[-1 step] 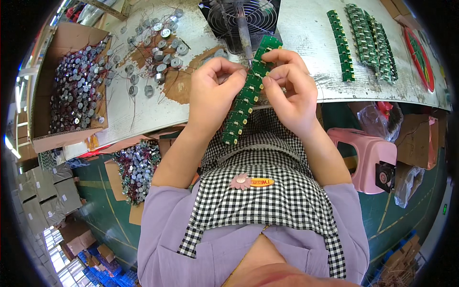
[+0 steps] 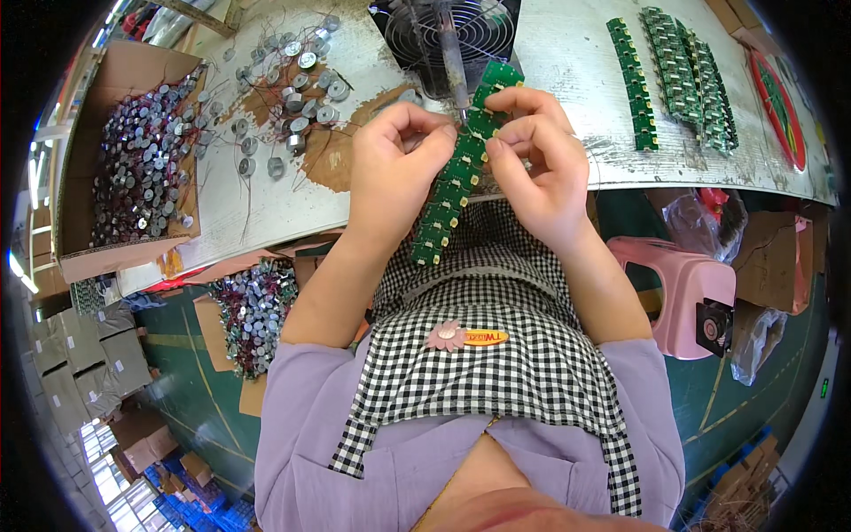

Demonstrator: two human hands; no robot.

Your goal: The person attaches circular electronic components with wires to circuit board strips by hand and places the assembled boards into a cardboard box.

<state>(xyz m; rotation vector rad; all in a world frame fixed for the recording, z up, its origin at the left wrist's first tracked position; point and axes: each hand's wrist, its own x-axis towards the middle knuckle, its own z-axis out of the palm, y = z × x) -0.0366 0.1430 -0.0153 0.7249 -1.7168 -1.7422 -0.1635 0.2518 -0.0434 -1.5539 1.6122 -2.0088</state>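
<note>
A long strip of green circuit boards (image 2: 448, 191) slants between my hands, small pale parts along its right edge. My right hand (image 2: 542, 160) is closed at that edge, thumb and fingers pinching the strip. On the other side, my left hand (image 2: 394, 164) has thumb and forefinger pressed together beside the board; what they pinch is too small or hidden to make out. A soldering iron (image 2: 452, 66) points down from above, its tip at the strip between my hands. Behind my left hand, a small round metal motor (image 2: 408, 97) is partly hidden.
A black fan (image 2: 399, 35) stands behind the iron. Loose motors with thin wires (image 2: 301, 106) lie left, beside a cardboard box of motors (image 2: 146, 160). More green board strips (image 2: 678, 75) and a red-rimmed round tray (image 2: 780, 111) are at right. A pink stool (image 2: 683, 293) stands below the table.
The board strip has shifted very slightly away from me. Both hands keep nearly the same place and grip.
</note>
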